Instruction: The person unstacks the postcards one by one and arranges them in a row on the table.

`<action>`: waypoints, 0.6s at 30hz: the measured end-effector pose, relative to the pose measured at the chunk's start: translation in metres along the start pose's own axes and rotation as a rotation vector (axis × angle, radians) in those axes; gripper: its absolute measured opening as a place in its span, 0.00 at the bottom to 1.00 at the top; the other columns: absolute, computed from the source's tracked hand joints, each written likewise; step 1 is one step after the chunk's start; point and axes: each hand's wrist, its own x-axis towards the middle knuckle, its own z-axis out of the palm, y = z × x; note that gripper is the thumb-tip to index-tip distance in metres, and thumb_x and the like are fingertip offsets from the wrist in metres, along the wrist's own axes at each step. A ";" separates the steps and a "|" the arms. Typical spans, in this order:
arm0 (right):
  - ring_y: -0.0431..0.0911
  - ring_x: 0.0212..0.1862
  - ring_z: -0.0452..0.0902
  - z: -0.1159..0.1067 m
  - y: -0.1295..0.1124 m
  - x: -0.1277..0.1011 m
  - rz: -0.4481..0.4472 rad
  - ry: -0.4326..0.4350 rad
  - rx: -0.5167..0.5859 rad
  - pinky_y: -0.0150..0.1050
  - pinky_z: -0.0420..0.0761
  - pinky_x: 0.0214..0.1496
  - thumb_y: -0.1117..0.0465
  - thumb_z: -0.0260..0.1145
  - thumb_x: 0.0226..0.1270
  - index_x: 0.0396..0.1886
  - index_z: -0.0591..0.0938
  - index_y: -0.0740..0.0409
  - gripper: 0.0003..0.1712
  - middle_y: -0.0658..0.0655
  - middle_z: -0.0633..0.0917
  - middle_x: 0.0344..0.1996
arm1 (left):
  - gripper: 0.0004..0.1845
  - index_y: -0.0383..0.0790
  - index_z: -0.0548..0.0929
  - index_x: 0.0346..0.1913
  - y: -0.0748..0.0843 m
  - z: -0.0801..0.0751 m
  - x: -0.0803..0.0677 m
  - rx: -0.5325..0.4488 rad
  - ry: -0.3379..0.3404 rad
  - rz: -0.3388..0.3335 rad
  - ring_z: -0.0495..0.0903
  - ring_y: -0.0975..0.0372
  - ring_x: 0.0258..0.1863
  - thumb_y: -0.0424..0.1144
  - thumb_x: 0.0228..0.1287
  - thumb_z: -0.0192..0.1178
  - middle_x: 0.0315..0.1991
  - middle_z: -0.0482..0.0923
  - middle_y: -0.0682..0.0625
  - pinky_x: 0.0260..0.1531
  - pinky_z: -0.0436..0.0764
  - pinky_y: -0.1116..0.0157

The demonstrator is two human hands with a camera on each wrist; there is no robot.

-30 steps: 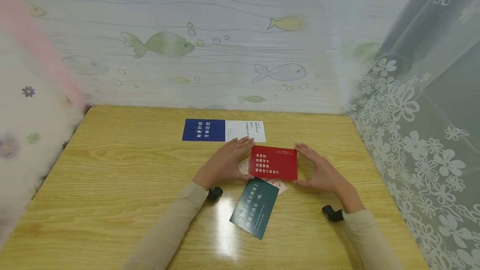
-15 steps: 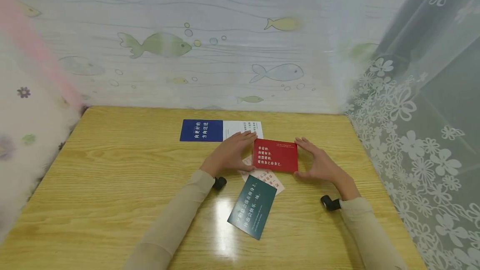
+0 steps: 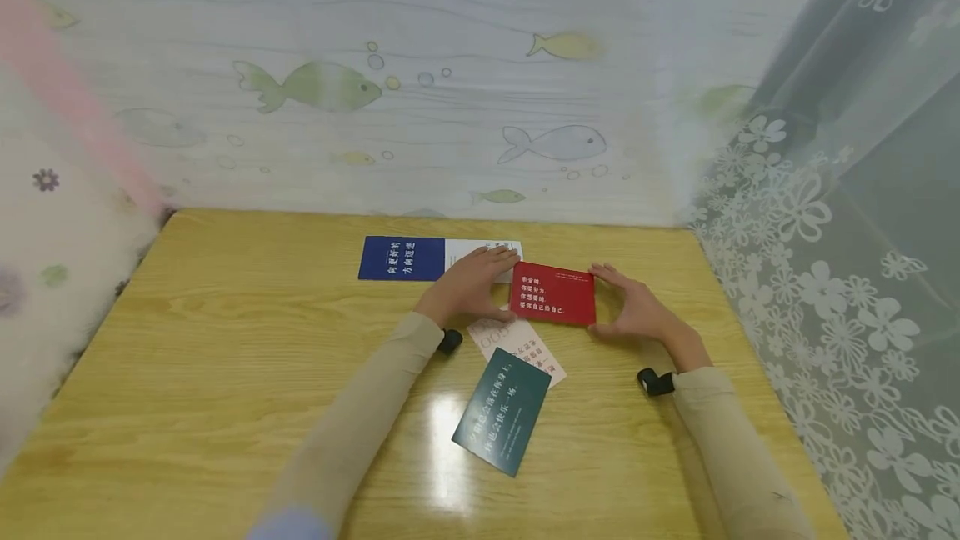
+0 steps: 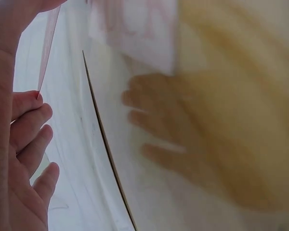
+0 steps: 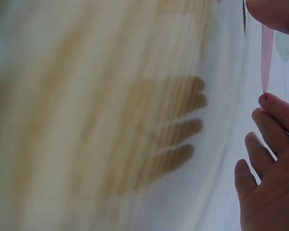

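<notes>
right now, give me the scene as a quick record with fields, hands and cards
left hand: holds the left end of the red card, between thumb and fingers
right hand: holds the red card's right end the same way
red card: text side up, seemingly off the table
green card: overlaps the pink card
blue card: beside the white card
white card: partly hidden by left hand

Glare on tabletop [image 3: 448,457], blurry wrist views

The table [image 3: 247,340] bears a blue card [image 3: 402,258], a white card [image 3: 461,252], and a green card [image 3: 502,412] overlapping a pink card [image 3: 525,342].
</notes>
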 end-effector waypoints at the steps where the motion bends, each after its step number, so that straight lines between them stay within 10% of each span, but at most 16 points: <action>1: 0.62 0.81 0.49 -0.001 0.002 0.002 0.003 -0.005 0.004 0.67 0.57 0.77 0.55 0.85 0.44 0.78 0.64 0.59 0.61 0.61 0.62 0.79 | 0.55 0.41 0.62 0.79 -0.001 -0.001 0.003 -0.002 0.000 0.003 0.53 0.55 0.81 0.66 0.54 0.70 0.79 0.60 0.48 0.81 0.49 0.57; 18: 0.66 0.80 0.46 -0.022 0.013 0.025 0.046 -0.037 -0.007 0.71 0.54 0.76 0.58 0.83 0.46 0.77 0.64 0.62 0.58 0.67 0.61 0.78 | 0.53 0.41 0.64 0.78 -0.010 0.002 0.032 -0.097 0.010 -0.012 0.55 0.53 0.80 0.65 0.54 0.70 0.78 0.63 0.48 0.79 0.57 0.56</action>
